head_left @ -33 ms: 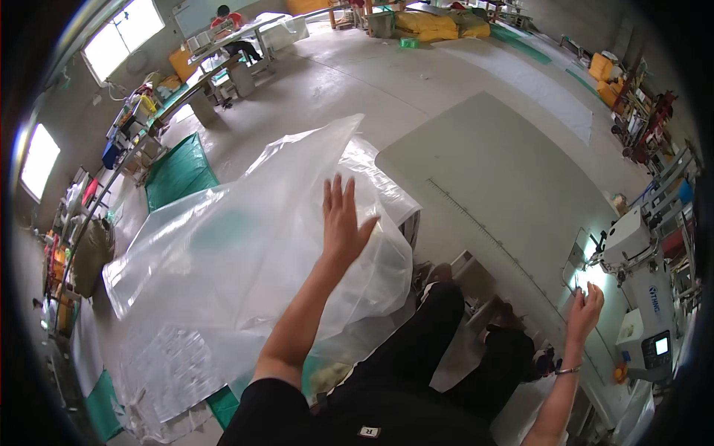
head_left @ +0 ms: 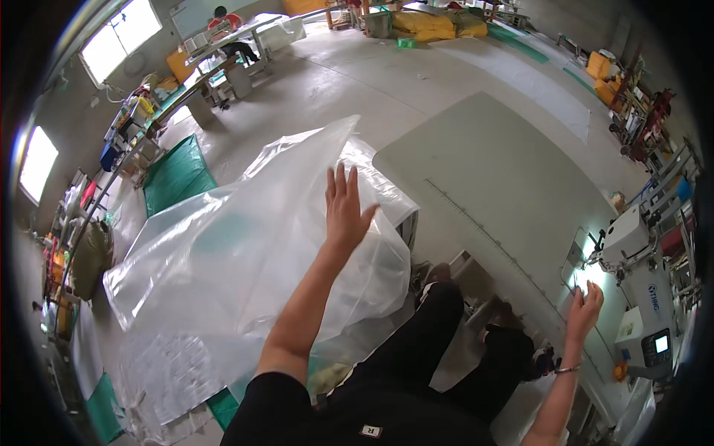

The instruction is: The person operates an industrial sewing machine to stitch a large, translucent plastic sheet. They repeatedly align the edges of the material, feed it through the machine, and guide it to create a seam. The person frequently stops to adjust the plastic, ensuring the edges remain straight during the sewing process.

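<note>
My left hand (head_left: 346, 213) lies over a big sheet of clear plastic film (head_left: 253, 267), its fingers stretched out and thumb spread. The film spreads in loose folds on my left, with one peak rising past my fingertips. On my right stands a white sewing machine (head_left: 628, 234) with a lit work area and a small screen. Below its needle area my right hand (head_left: 585, 312) is raised at the near edge of the grey table (head_left: 483, 171), fingers bent and drawn together. Glare hides whatever its fingertips may hold.
A printed ruler scale (head_left: 494, 240) runs along the table. Green sheeting (head_left: 180, 175) lies on the floor beyond the film. Another person (head_left: 225, 22) sits at a far workbench, back left. Yellow bundles (head_left: 424, 25) lie at the back. Cluttered shelves line both sides.
My left hand has slid slightly forward and right over the film. The right hand stays at the machine, and the whole view has shifted a little.
</note>
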A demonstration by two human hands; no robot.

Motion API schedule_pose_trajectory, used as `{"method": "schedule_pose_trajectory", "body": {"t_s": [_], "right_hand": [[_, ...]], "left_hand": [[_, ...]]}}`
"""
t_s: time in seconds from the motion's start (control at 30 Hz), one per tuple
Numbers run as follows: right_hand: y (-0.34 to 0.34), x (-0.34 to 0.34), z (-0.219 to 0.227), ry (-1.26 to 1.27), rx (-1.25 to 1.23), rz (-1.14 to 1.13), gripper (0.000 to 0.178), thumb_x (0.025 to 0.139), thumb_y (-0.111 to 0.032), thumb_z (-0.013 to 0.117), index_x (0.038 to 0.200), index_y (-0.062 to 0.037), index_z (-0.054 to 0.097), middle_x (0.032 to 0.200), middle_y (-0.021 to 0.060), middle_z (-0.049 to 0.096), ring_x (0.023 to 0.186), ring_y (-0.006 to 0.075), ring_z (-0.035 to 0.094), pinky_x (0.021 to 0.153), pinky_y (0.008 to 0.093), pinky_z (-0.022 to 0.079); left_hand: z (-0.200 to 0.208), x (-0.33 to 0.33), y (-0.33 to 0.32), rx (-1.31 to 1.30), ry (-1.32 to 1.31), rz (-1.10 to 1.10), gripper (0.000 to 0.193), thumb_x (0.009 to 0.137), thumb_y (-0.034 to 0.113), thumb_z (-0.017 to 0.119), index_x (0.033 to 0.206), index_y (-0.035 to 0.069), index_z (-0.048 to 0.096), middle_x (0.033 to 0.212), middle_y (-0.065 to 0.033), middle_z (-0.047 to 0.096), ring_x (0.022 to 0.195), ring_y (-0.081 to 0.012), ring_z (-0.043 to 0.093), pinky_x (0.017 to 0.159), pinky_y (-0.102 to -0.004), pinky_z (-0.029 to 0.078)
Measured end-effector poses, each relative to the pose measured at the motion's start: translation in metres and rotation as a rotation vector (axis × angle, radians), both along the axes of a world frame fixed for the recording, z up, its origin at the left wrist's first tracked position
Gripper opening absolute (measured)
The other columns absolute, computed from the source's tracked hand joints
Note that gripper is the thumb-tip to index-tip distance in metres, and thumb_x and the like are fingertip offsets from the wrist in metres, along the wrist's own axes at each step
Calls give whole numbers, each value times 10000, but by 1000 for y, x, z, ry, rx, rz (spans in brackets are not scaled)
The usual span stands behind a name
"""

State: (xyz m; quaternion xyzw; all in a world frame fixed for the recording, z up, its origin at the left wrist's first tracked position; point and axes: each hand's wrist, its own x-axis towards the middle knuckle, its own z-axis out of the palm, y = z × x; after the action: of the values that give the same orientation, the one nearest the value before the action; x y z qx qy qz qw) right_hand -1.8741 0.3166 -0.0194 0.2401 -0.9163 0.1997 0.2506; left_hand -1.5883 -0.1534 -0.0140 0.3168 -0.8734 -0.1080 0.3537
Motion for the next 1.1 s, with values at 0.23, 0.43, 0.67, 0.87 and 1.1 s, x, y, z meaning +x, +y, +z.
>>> {"method": "schedule_pose_trajectory", "body": {"t_s": [0.23,0.43,0.67,0.87,1.1], "right_hand": [[15,0,0,47,33,-40,312,887,-119,627,1168,14,593,1200,164,539,1111,314,539,878,400,500],[-8,-2,-5,51,-32,37,317,871,-99,635,1163,17,591,1188,157,548,1100,304,545,875,397,505],[-4,17,8,266,-51,141,312,844,-62,640,1150,-20,593,1178,130,559,1089,306,549,896,407,486],[-131,112,45,14,-315,563,414,786,-105,700,1177,-38,585,1196,140,567,1106,331,547,947,404,455],[-206,142,33,-929,-620,937,937,747,-439,784,1446,-35,308,1387,154,457,1244,271,481,926,383,450]], "left_hand": [[-99,-9,-117,194,-816,149,662,868,-11,462,1481,125,253,1516,-206,255,1319,-344,406,1041,-417,415],[-131,176,-200,88,-546,378,388,841,113,530,1223,80,594,1193,-172,619,1116,-351,583,951,-447,474],[182,180,-159,-673,-162,690,273,884,25,505,1133,-57,581,1374,-259,439,1324,-372,385,1126,-437,297],[294,272,-123,-875,41,781,296,869,48,528,1145,-49,576,1345,-255,455,1309,-374,393,1111,-440,309],[277,311,-112,-727,125,719,329,852,75,554,1159,-40,570,1312,-250,475,1292,-377,402,1094,-443,323]]}}
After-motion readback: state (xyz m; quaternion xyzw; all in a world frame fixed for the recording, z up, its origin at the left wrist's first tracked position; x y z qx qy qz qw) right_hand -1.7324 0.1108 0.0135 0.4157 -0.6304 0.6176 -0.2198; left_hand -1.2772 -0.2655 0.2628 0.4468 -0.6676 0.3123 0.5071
